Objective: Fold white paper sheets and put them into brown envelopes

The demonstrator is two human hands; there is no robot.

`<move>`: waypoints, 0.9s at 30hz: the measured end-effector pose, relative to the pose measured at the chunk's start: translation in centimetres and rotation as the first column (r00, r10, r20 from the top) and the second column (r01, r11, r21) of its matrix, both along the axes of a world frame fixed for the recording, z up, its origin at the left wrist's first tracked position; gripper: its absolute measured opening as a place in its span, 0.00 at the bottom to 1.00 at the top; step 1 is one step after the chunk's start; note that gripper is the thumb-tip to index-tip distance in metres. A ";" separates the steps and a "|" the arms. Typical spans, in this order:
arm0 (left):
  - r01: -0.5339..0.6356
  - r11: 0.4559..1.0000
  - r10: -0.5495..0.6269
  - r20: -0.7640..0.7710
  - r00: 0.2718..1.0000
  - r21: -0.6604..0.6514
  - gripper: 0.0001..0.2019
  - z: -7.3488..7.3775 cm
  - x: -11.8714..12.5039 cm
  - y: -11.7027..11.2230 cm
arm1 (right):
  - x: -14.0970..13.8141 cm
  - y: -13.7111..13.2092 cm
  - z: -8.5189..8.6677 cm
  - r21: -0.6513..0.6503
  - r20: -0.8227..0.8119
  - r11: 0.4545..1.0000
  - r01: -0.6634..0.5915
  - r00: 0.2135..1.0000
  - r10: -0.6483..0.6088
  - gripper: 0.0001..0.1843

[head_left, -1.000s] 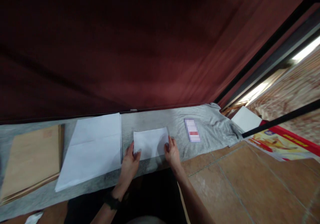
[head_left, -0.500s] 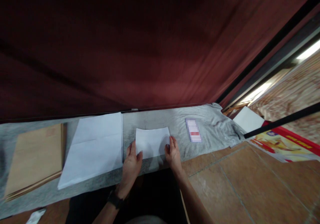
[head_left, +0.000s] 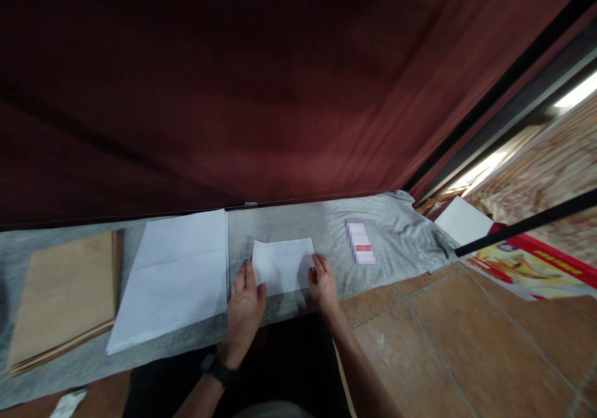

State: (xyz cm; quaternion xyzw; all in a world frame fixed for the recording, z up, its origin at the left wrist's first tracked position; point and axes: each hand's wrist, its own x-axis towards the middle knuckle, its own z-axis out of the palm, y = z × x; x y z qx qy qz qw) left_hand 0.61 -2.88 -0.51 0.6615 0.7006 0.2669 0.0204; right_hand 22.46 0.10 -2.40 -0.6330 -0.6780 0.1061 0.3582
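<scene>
A small white sheet of paper (head_left: 283, 262), apparently folded, lies on the grey cloth in front of me. Along its left edge rests my left hand (head_left: 245, 303), fingers stretched forward and slightly apart, the thumb by the near left corner. My right hand (head_left: 323, 283) is at the opposite edge with its fingers curled and the thumb against the paper's side. To the left is a stack of larger white paper (head_left: 180, 275) with a crease across its top sheet. Brown envelopes (head_left: 68, 293) lie in a pile farther left.
The grey cloth (head_left: 280, 219) covers a long narrow surface against a dark red curtain (head_left: 280, 125). A blurred-out pink and white item (head_left: 360, 242) lies right of the paper. On the tiled floor (head_left: 448, 325) stands a colourful box (head_left: 536, 265), beyond a black bar (head_left: 522, 225).
My left hand's fingers have straightened and flattened beside the paper's left edge. The right hand has shifted only slightly, and the paper now lies flatter on the cloth.
</scene>
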 end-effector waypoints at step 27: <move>0.103 0.987 -0.132 -0.260 0.957 -0.122 0.27 1.9 0.0 -0.9 | -10.0 3.9 4.0 -0.305 -0.367 0.937 -0.171 0.929 0.050 0.11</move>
